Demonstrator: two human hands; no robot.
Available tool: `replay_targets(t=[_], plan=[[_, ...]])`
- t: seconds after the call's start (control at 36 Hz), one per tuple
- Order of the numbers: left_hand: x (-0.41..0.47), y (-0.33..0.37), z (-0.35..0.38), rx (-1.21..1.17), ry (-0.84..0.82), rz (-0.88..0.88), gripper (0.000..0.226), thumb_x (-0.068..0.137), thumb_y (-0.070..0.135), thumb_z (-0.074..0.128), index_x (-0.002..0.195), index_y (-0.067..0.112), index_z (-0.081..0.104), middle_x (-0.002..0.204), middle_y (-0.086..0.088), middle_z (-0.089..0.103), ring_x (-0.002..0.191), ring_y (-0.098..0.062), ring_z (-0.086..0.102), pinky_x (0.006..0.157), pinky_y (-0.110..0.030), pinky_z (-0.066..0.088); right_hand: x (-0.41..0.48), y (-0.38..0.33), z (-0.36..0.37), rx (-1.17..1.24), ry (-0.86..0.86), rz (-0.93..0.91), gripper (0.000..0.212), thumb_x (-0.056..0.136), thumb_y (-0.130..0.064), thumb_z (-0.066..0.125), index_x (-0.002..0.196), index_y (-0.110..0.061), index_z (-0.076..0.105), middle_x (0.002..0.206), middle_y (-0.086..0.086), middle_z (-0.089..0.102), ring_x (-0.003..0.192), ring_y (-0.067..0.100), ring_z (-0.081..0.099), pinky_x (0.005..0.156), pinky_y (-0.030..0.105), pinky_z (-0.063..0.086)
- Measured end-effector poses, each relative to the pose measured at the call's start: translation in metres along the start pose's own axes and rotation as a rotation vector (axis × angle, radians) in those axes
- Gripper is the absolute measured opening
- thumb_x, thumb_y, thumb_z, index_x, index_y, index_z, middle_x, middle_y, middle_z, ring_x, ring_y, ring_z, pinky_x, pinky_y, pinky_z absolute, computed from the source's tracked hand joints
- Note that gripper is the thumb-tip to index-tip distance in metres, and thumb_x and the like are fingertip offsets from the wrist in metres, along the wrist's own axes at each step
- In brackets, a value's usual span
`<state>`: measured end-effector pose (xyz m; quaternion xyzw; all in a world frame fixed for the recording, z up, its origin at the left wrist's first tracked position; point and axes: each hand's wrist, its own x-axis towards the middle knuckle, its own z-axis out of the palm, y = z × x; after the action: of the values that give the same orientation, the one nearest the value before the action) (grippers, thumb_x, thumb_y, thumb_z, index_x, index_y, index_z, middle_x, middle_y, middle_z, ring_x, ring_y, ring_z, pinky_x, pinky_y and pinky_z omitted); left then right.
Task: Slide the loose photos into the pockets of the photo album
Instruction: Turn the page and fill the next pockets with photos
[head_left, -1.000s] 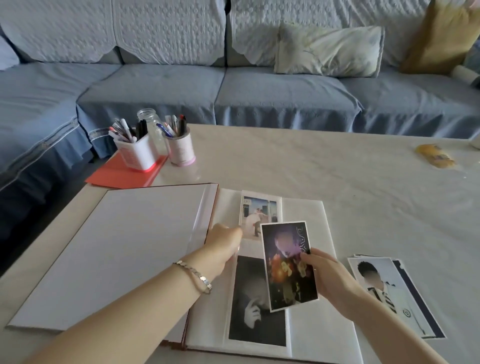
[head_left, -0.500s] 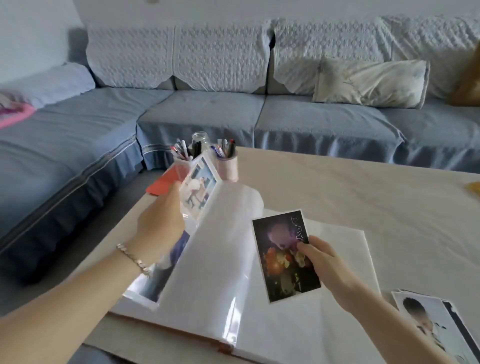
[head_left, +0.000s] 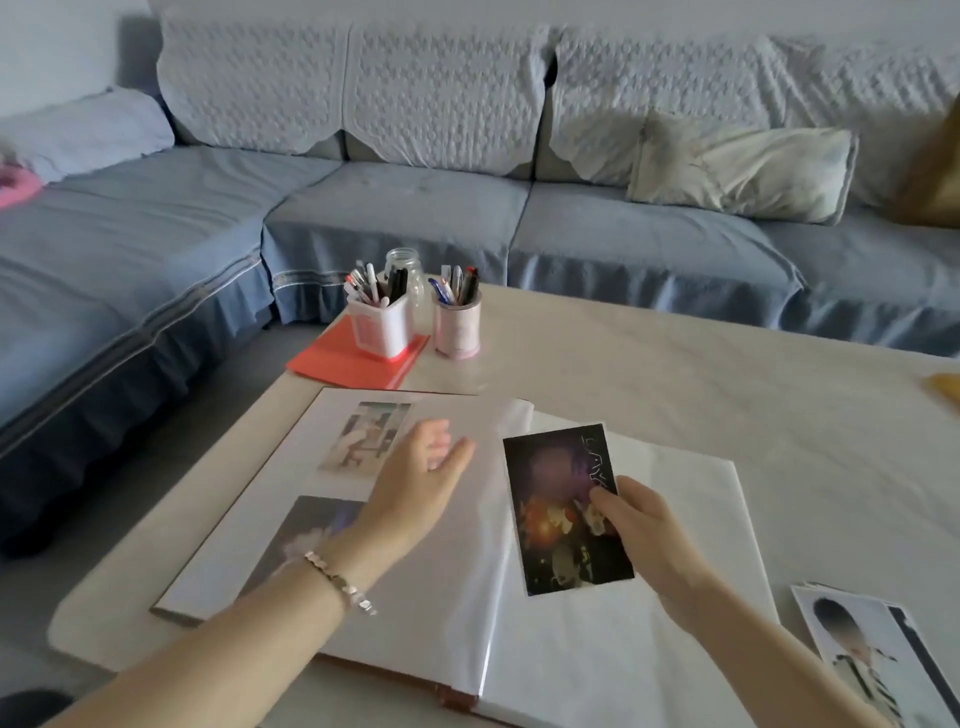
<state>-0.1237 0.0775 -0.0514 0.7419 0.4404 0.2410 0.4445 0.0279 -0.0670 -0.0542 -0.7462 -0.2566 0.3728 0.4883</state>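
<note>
The photo album (head_left: 649, 649) has two pocketed photos (head_left: 363, 436) on its left page. The left hand (head_left: 415, 483) rests flat, fingers straight, and the right hand (head_left: 644, 530) fingers pinch the dark photo (head_left: 561, 509). Loose photos (head_left: 862, 654) wait right of the album.

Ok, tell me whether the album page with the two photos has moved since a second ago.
Yes. The page turned leftward across the album and now lies flat on the red folder's side.

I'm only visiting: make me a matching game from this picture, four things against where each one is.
1. dark glossy photo
2. flat red folder
3. cream fabric pillow
4. stack of loose white-bordered photos

A. on the blue sofa
B. under the white plastic pen holder
C. pinched in the right hand
D. on the pale table, right of the open photo album

Pairs: 1-C, 2-B, 3-A, 4-D.
</note>
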Motion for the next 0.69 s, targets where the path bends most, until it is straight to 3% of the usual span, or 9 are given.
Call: replay_targets(t=[0.06,0.14,0.22,0.28,0.33,0.42,0.47,0.53,0.69], plan=[[-0.011,0.027,0.025,-0.192,-0.163,-0.116,0.051,0.089,0.039,0.057,0.128,0.009,0.045,0.104,0.005,0.060,0.096,-0.012,0.060,0.090,-0.028,0.049,0.001,0.004,-0.009,0.051,0.028,0.000,0.020,0.097,-0.018,0.047,0.079,-0.008,0.050,0.074,0.010,0.054,0.071,0.022,0.054,0.068,0.034,0.041],[-0.017,0.044,0.058,-0.235,-0.305,-0.188,0.038,0.085,0.034,0.064,0.115,0.018,0.046,0.090,0.004,0.060,0.082,-0.007,0.061,0.077,-0.026,0.053,0.000,0.008,-0.023,0.080,0.053,-0.014,0.024,0.097,-0.020,0.047,0.079,-0.005,0.053,0.074,0.009,0.056,0.072,0.023,0.055,0.069,0.034,0.042],[-0.014,0.044,0.085,-0.236,-0.293,-0.170,0.025,0.081,0.024,0.069,0.101,0.019,0.054,0.092,-0.008,0.067,0.085,-0.021,0.066,0.081,-0.039,0.055,0.004,0.017,-0.037,0.007,0.099,-0.022,0.036,0.098,-0.027,0.043,0.081,0.002,0.054,0.073,0.010,0.057,0.071,0.022,0.056,0.066,0.031,0.041],[-0.009,0.043,0.099,-0.201,-0.263,-0.162,0.024,0.082,0.022,0.069,0.099,0.015,0.054,0.094,-0.012,0.066,0.087,-0.025,0.064,0.079,-0.038,0.052,0.012,0.026,-0.047,-0.059,0.170,-0.032,0.037,0.099,-0.029,0.041,0.081,-0.003,0.060,0.077,0.008,0.064,0.077,0.021,0.062,0.071,0.032,0.047],[-0.003,0.040,0.109,-0.139,-0.211,-0.141,0.023,0.085,0.020,0.065,0.099,0.009,0.051,0.092,-0.012,0.061,0.085,-0.025,0.061,0.074,-0.031,0.049,0.024,0.041,-0.059,-0.181,0.275,-0.068,0.025,0.097,-0.029,0.046,0.097,-0.013,0.065,0.101,0.001,0.067,0.094,0.018,0.062,0.080,0.030,0.047],[0.008,0.034,0.117,-0.039,-0.159,-0.102,0.019,0.088,0.017,0.059,0.100,0.008,0.047,0.085,-0.003,0.053,0.072,-0.016,0.051,0.057,-0.015,0.038,0.041,0.060,-0.076,-0.509,0.327,-0.071,0.044,0.093,-0.038,0.051,0.132,-0.018,0.049,0.143,-0.004,0.041,0.121,0.013,0.046,0.094,0.021,0.034],[0.017,0.028,0.123,-0.001,-0.158,-0.101,0.019,0.090,0.016,0.057,0.104,0.010,0.045,0.089,-0.004,0.053,0.069,-0.012,0.049,0.053,-0.013,0.036,0.053,0.069,-0.081,-0.675,0.304,-0.044,0.068,0.090,-0.050,0.050,0.145,-0.017,0.030,0.156,-0.004,0.018,0.142,0.013,0.018,0.110,0.027,0.020],[0.024,0.024,0.125,0.025,-0.151,-0.102,0.028,0.091,0.016,0.055,0.116,0.011,0.044,0.095,-0.004,0.053,0.068,-0.009,0.048,0.051,-0.015,0.037,0.066,0.077,-0.082,-0.830,0.272,-0.002,0.086,0.086,-0.063,0.045,0.150,-0.017,0.012,0.158,-0.003,0.001,0.145,0.012,-0.005,0.116,0.030,0.002],[0.037,0.011,0.133,0.063,-0.156,-0.074,0.055,0.091,0.014,0.055,0.141,0.014,0.031,0.118,-0.006,0.054,0.095,-0.022,0.052,0.079,-0.027,0.040,0.087,0.095,-0.085,-0.942,0.212,0.093,0.090,0.085,-0.069,0.037,0.150,-0.020,0.000,0.158,-0.001,-0.009,0.144,0.014,-0.012,0.117,0.034,-0.006]])
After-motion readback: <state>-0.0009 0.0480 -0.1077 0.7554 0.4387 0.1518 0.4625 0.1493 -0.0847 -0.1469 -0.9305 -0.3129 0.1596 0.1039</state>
